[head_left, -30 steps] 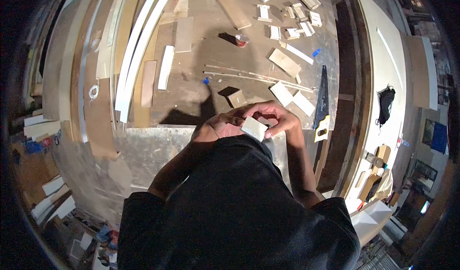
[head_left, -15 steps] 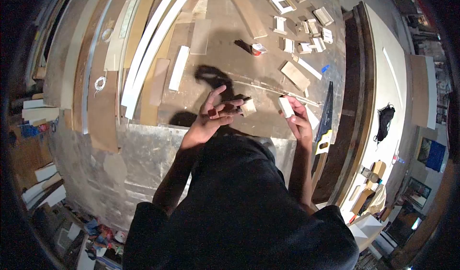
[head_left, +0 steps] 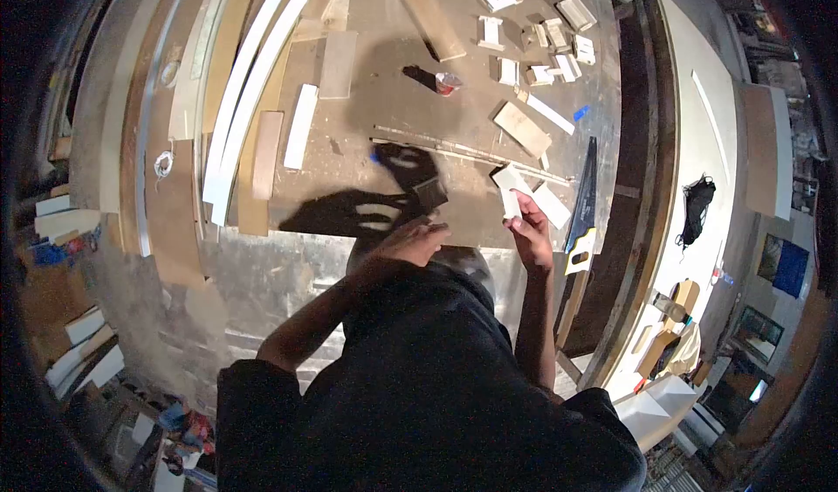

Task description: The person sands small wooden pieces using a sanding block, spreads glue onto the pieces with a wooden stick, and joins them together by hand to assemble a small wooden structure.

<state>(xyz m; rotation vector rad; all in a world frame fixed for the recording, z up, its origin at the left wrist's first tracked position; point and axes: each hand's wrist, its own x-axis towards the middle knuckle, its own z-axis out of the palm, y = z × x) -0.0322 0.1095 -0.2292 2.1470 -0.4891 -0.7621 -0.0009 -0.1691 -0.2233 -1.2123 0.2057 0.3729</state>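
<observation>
In the head view, my right hand [head_left: 531, 237] pinches a small pale wooden block [head_left: 504, 192] upright between thumb and fingers, over the front of the worktable [head_left: 349, 165]. My left hand [head_left: 412, 242] hovers by the table's front edge, its fingers loosely bent and apart, with nothing visible in them. Just beyond its fingertips a small wooden block [head_left: 429, 193] sits in my shadow. Beside my right hand lies a flat pale wood piece [head_left: 551, 206]. A handsaw [head_left: 583, 208] with a yellow and white handle rests further right.
Several small wooden assemblies [head_left: 556, 36] are grouped at the back right. A small red and white cup [head_left: 448, 83] stands mid-table. Thin sticks [head_left: 471, 154] lie across the table, near a flat board [head_left: 521, 129]. Long white strips [head_left: 253, 82] fill the left side.
My left hand has drawn back toward my body, its fingers going from spread to bent. My right hand still holds the block, now turned to show a broader face. The view has shifted slightly.
</observation>
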